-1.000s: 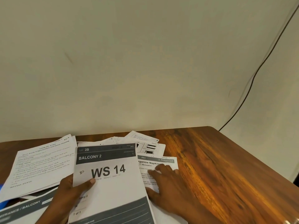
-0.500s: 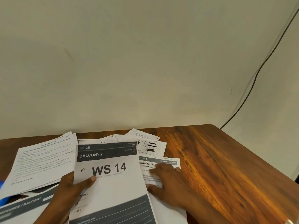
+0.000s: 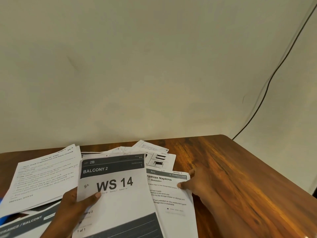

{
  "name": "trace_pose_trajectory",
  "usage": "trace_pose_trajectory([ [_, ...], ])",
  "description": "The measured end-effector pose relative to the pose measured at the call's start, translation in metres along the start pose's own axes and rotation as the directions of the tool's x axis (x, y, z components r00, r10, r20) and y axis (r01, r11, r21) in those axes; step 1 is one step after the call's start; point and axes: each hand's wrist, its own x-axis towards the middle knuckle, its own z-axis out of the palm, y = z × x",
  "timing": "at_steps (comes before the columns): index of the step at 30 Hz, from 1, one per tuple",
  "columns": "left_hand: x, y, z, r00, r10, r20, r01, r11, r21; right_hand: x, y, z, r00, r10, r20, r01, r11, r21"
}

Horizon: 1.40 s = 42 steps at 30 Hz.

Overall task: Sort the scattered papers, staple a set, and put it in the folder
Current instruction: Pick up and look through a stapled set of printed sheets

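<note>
Several printed sheets lie scattered on the wooden table (image 3: 240, 177). My left hand (image 3: 75, 208) holds the "BALCONY 2 / WS 14" sheet (image 3: 120, 203) by its left edge, thumb on top. My right hand (image 3: 204, 188) is at the right edge of the "Organize Napkins" sheet (image 3: 169, 194), its thumb lying on the paper near that edge; the other fingers are blurred. A text sheet (image 3: 42, 176) lies at the left, and a sheet with furniture drawings (image 3: 161, 160) lies behind. No stapler is in view.
A blue object (image 3: 3, 219), perhaps the folder, shows at the left edge under the papers. An "ENTRANCE / BALCONY" sheet (image 3: 25, 224) lies at the bottom left. A black cable (image 3: 267, 86) runs down the wall behind the table's right corner.
My right hand has slid from the middle of the "Organize Napkins" sheet to its right edge, uncovering the text. My left hand keeps hold of the WS 14 sheet.
</note>
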Motion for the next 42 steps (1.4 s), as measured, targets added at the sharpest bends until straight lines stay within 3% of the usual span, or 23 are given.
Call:
trace_pose_trajectory([
  [10, -0.009, 0.007, 0.006, 0.999, 0.039, 0.014, -0.039, 0.999, 0.003, 0.012, -0.001, -0.009, 0.981, -0.101, 0.165, 0.12, 0.986, -0.112],
  [13, -0.012, 0.009, 0.007, 0.999, 0.04, 0.012, -0.04, 0.999, -0.007, 0.01, 0.002, -0.008, 0.983, -0.091, 0.159, 0.091, 0.996, 0.009],
  [17, -0.013, 0.01, 0.005, 1.0, 0.024, 0.015, -0.024, 1.0, -0.01, 0.01, 0.003, -0.012, 0.977, -0.057, 0.204, -0.009, 0.95, 0.312],
  [21, -0.011, 0.008, 0.004, 1.0, 0.012, 0.01, -0.012, 1.0, 0.011, 0.01, 0.002, -0.015, 0.974, -0.064, 0.218, -0.041, 0.893, 0.448],
  [37, -0.014, 0.009, 0.001, 0.996, 0.054, 0.075, -0.053, 0.998, -0.013, 0.004, -0.008, -0.016, 0.967, -0.065, 0.247, -0.089, 0.821, 0.564],
  [42, -0.013, 0.01, -0.002, 0.993, 0.054, 0.107, -0.05, 0.998, -0.035, -0.003, -0.024, -0.02, 0.992, -0.07, 0.106, -0.014, 0.766, 0.642],
])
